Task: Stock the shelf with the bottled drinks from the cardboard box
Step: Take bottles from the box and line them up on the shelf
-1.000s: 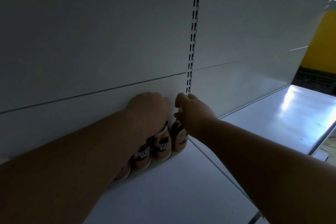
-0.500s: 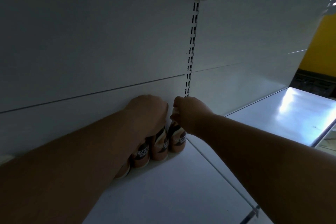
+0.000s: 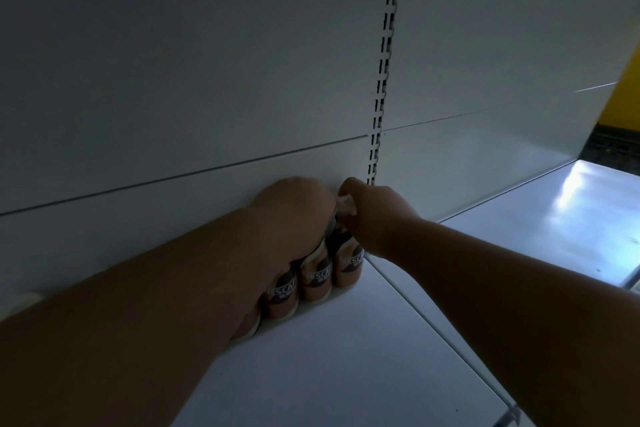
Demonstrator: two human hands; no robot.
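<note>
A short row of small brown-labelled drink bottles (image 3: 317, 279) stands at the back of the white shelf (image 3: 339, 357), against the back panel. My left hand (image 3: 294, 208) lies closed over the tops of the left bottles. The rightmost bottle (image 3: 349, 265) has my right hand (image 3: 374, 210) gripping its pale cap. My left forearm hides the row's left end. The cardboard box is out of view.
A slotted upright strip (image 3: 381, 97) runs up the back panel just behind my right hand. A seam (image 3: 433, 315) divides this shelf from the brighter neighbouring shelf board (image 3: 554, 215) on the right. A yellow wall (image 3: 623, 97) shows far right.
Both hands have pushed a little further in towards the back panel, and my right hand has closed down on the rightmost bottle's cap. The bottles stand closer to the panel.
</note>
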